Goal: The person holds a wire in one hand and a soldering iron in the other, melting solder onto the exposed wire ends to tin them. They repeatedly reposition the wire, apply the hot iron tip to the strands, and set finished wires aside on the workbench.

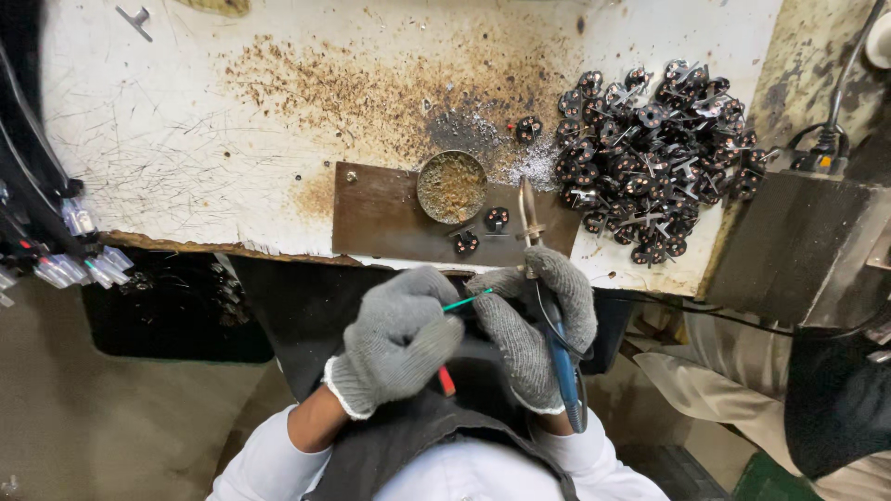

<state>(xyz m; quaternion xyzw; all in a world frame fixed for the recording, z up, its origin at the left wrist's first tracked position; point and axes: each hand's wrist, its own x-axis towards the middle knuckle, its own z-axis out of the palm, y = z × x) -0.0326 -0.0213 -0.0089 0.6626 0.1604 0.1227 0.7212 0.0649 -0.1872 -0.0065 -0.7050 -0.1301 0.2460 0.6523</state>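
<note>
Left to right: at the near edge of the scarred white desk (186, 139), the gloved left hand (397, 339) had its fingers closed on a thin green wire (467, 299), steadying its tip. The right hand (536, 320), fingers wrapped round a blue-handled soldering iron (562, 366), aimed it far towards a round dish (452, 186) of brown residue. A heap of small black parts (654, 158) lay far right, within reach.
</note>
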